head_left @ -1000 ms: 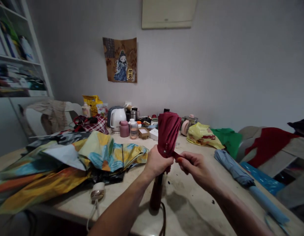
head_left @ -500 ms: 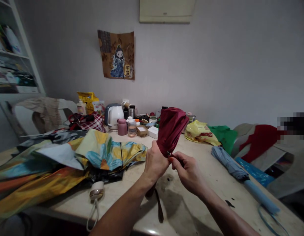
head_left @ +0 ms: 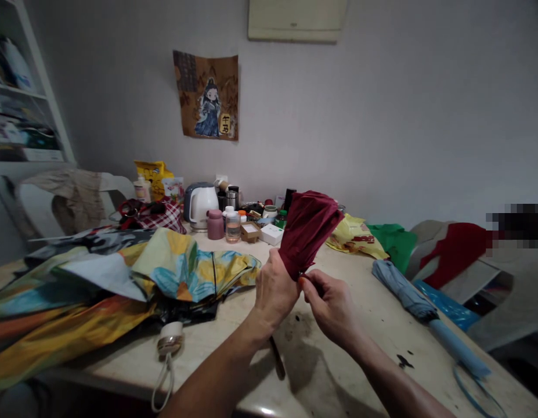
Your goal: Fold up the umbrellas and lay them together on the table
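Observation:
A folded dark red umbrella [head_left: 307, 229] is held up over the table [head_left: 338, 366], its canopy leaning to the right. My left hand [head_left: 273, 290] is wrapped round its lower canopy. Beside it my right hand [head_left: 327, 302] pinches the umbrella's closing strap against the fabric. The umbrella's handle is hidden behind my left wrist; only its dark wrist strap [head_left: 277, 366] hangs below.
A half-open colourful umbrella [head_left: 121, 278] sprawls over the table's left. A folded blue-grey umbrella [head_left: 425, 313] lies at the right. A white kettle [head_left: 201, 204], a pink bottle [head_left: 215, 225], small boxes and a yellow bag [head_left: 356, 237] crowd the back. A shelf stands far left.
The red umbrella has tilted from upright towards the right and its handle has lifted off the table. My right hand has moved in closer to my left.

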`<state>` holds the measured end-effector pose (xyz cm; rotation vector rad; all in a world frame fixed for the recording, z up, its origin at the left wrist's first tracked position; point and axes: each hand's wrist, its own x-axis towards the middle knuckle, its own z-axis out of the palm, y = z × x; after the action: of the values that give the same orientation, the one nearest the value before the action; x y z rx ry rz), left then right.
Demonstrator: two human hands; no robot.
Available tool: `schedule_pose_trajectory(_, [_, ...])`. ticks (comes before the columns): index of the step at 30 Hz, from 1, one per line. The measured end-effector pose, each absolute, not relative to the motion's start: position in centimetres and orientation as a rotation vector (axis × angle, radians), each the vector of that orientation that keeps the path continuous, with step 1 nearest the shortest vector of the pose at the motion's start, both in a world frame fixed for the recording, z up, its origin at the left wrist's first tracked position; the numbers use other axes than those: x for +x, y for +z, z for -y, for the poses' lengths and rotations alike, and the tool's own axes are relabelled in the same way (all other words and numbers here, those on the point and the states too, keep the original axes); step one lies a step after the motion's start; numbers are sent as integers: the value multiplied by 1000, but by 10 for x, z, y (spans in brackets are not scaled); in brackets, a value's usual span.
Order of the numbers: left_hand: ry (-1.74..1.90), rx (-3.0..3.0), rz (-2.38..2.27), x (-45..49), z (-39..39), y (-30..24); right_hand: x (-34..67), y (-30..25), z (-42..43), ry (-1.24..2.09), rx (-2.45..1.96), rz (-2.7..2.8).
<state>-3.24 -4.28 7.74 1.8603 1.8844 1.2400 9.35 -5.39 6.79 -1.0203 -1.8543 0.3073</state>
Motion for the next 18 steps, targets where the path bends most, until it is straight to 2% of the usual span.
schedule_pose_trajectory(18, [1180,1961,-1933,-27,47,74,82,75,54,133,-1130,1884])
